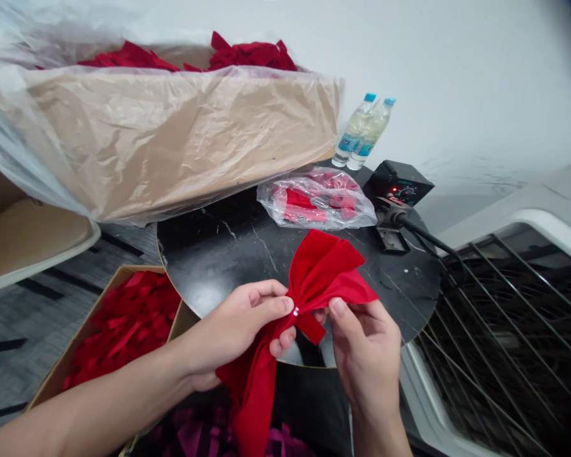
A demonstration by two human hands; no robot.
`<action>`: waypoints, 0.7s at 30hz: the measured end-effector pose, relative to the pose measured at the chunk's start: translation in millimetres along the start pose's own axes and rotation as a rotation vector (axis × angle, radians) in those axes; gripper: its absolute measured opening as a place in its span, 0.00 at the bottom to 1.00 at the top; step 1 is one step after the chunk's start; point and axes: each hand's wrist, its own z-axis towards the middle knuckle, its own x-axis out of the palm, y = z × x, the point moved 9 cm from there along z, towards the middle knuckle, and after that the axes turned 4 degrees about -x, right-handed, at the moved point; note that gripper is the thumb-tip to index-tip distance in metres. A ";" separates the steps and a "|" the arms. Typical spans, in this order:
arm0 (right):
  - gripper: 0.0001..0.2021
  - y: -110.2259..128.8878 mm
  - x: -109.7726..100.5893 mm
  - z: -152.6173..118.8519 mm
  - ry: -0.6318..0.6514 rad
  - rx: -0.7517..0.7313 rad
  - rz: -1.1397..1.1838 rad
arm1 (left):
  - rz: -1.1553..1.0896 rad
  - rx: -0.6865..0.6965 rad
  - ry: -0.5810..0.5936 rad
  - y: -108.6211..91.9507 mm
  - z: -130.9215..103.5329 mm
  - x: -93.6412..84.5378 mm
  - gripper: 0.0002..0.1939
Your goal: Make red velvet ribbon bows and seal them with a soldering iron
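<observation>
A red fabric bow point(321, 270) is held up between both hands over the near edge of a round black table. My left hand point(254, 324) pinches it at its gathered middle, beside a small shiny white spot. My right hand point(364, 339) grips the lower edge of the right-hand loop between thumb and fingers. A short red strip point(311, 327) sticks out below the middle, between the hands. The other half of the bow hangs down under my left hand, partly hidden by it.
A plastic-lined carton point(209, 127) of red fabric stands behind the round table point(219, 254). On the table are a clear bag point(318, 200) of red pieces, two bottles point(361, 133) and a black soldering-type station point(400, 184). A box of red strips point(124, 324) sits lower left; a white-framed rack point(514, 304) stands right.
</observation>
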 end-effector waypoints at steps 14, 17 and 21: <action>0.25 56.4 20.5 -29.5 0.570 -0.854 -0.726 | 0.032 -0.039 -0.029 -3.7 4.3 -3.7 0.09; 0.23 56.0 20.0 -29.2 0.628 -0.881 -0.740 | 0.027 -0.035 -0.044 -2.8 7.0 -6.7 0.08; 0.22 55.1 19.4 -29.2 0.566 -0.937 -0.857 | -0.010 -0.043 -0.053 -0.3 9.3 -8.9 0.06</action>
